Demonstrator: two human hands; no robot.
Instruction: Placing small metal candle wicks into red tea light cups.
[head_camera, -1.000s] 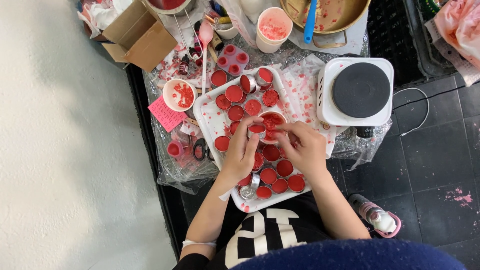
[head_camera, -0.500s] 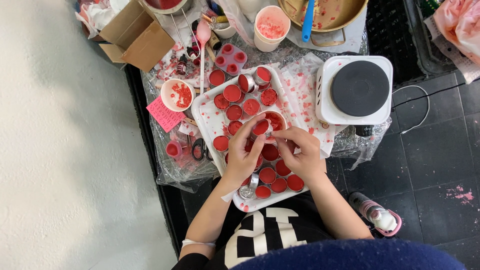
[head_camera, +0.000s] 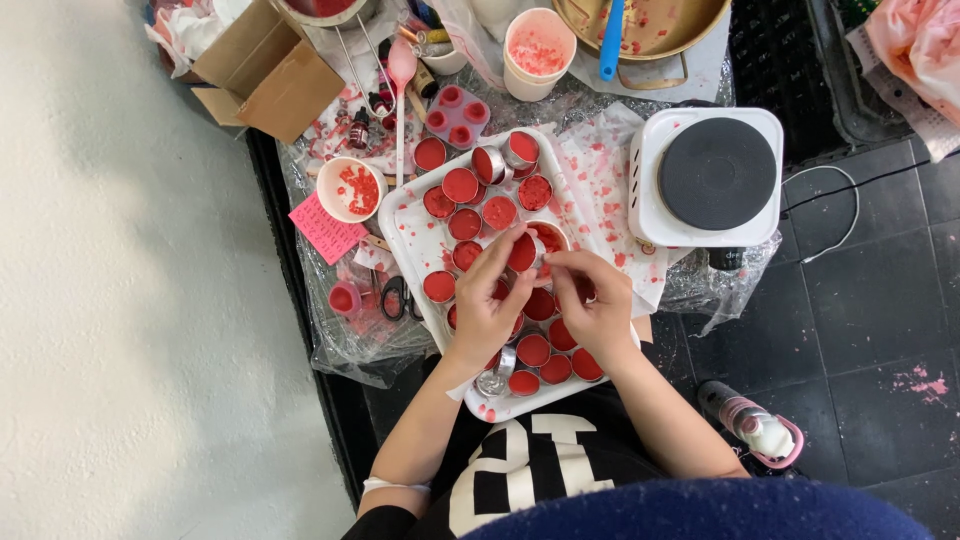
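A white tray (head_camera: 405, 232) holds several small round tins filled with red wax. My left hand (head_camera: 487, 305) hovers over the middle of the tray and grips one red-filled tin (head_camera: 522, 252) between thumb and fingers, tilted on its edge. My right hand (head_camera: 590, 300) is just to the right of it, fingertips pinched at the tin's rim. A small bowl with red residue (head_camera: 550, 236) sits right behind the held tin. An empty metal tin (head_camera: 494, 382) lies near my left wrist.
A white single hotplate (head_camera: 712, 175) stands right of the tray. Behind are a paper cup of red bits (head_camera: 538, 52), a pan with a blue spatula (head_camera: 612, 35), a cardboard box (head_camera: 268, 70), a small silicone mould (head_camera: 457, 115), scissors (head_camera: 392, 297) and a pink note (head_camera: 325, 230).
Both hands have shifted slightly; the left hand has lifted and tilted the tin while the right fingers closed in on its rim.
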